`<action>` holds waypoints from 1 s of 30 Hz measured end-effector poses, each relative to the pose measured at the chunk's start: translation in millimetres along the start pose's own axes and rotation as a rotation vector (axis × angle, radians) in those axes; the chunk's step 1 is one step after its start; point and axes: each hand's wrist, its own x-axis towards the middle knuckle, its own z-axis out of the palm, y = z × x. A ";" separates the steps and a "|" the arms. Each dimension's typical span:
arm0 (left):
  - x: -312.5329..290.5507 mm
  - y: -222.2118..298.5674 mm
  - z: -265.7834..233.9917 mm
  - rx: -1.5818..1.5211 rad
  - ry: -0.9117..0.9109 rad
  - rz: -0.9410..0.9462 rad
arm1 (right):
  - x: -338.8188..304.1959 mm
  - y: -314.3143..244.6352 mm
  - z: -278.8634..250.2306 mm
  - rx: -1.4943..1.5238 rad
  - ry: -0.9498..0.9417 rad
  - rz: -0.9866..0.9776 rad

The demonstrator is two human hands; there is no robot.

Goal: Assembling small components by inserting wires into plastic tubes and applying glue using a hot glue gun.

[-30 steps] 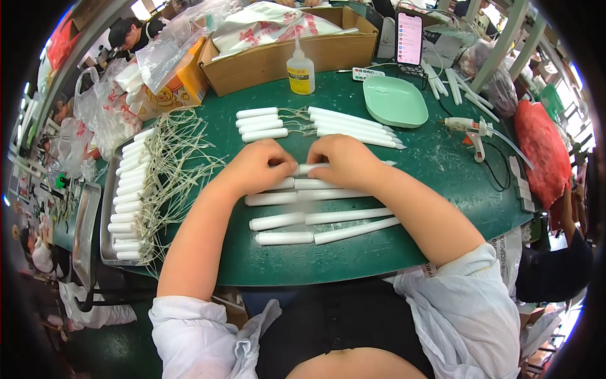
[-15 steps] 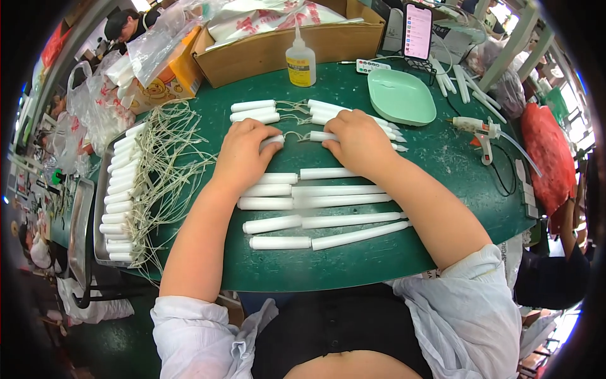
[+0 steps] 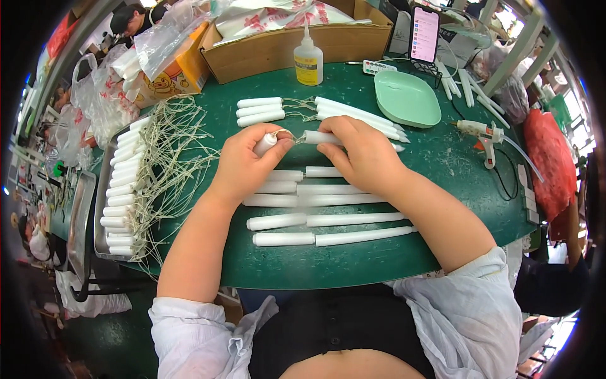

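My left hand [image 3: 243, 158] is closed around a short white cylinder [image 3: 264, 145], tilted so its round end shows between thumb and forefinger. A thin pale wire [image 3: 287, 132] runs from it to a white candle tube [image 3: 317, 137], which my right hand [image 3: 372, 156] pinches near its wired end. The rest of that tube is hidden under the right hand. Just beyond lie short white cylinders [image 3: 261, 112] wired to long white candles [image 3: 360, 114] with pointed tips. Closer to me, several cylinder-and-tube pairs [image 3: 353, 220] lie end to end in rows.
A metal tray [image 3: 101, 234] of white cylinders with tangled wires [image 3: 173, 145] stands at the left. Farther back are a glue bottle [image 3: 308, 60], a cardboard box [image 3: 284, 54], a green dish [image 3: 407, 98] and a phone [image 3: 425, 35]. A glue gun [image 3: 483, 132] lies at the right.
The short cylinder in my left hand has tipped up from lying nearly flat. Both hands have shifted slightly, and the wired ends are closer together. The view has moved a little.
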 end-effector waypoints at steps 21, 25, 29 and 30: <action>-7.4 6.3 7.8 -0.315 -0.014 -0.060 | 5.5 -13.6 -17.5 0.402 -0.203 0.229; -8.3 9.0 7.9 -0.301 0.081 -0.094 | 5.5 -12.3 -17.5 0.416 -0.245 0.217; -8.2 5.3 4.1 -0.216 -0.007 0.031 | 6.0 -11.2 -16.1 0.407 -0.229 0.246; -8.4 5.8 3.9 -0.216 -0.006 0.031 | 5.6 -11.3 -16.4 0.411 -0.246 0.248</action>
